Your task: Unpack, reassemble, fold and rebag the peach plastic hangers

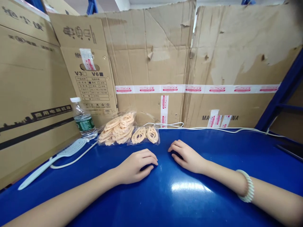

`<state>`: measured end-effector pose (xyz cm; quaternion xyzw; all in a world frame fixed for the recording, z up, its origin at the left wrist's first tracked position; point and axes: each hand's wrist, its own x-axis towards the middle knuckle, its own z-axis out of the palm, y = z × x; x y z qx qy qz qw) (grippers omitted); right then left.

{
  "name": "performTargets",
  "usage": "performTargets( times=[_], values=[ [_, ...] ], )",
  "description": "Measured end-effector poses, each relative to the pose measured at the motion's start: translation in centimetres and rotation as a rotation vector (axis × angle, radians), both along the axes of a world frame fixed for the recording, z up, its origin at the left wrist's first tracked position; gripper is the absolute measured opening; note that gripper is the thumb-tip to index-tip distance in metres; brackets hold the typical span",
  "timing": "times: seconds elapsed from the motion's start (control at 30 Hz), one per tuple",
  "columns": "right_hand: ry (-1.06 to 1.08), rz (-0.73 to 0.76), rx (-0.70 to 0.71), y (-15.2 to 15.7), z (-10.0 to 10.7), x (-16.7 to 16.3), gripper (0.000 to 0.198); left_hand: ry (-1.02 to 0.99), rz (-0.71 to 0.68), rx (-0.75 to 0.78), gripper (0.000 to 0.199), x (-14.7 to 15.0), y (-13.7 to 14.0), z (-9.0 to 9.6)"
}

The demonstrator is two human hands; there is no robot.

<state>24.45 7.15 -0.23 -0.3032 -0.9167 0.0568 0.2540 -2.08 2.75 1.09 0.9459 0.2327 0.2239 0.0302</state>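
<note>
My left hand rests on the blue tabletop, palm down, fingers loosely curved and the thumb apart from them. Across a small gap, my right hand lies the same way, with nothing visible in it. A pale green coiled band circles my right wrist. Beyond my left hand sits a clear bag of beige, oval, cut-out pieces. Beside it is a smaller clear bag with two similar pieces. Neither hand touches the bags.
A water bottle with a white cap stands at the back left. In front of it lies a light blue hairbrush. A white cable runs along the back edge. Cardboard walls enclose the back and left. A dark flat object lies far right.
</note>
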Motion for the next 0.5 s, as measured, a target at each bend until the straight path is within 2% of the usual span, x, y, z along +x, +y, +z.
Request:
performTargets(
  times=[0.13, 0.5],
  values=[
    [-0.033, -0.017, -0.006, -0.2, 0.12, 0.11, 0.018, 0.0, 0.001, -0.056, 0.022, -0.16, 0.21, 0.09],
    [-0.041, -0.029, -0.003, 0.04, 0.12, 0.15, 0.018, 0.018, 0.004, -0.094, 0.023, -0.06, 0.21, 0.27]
  ],
)
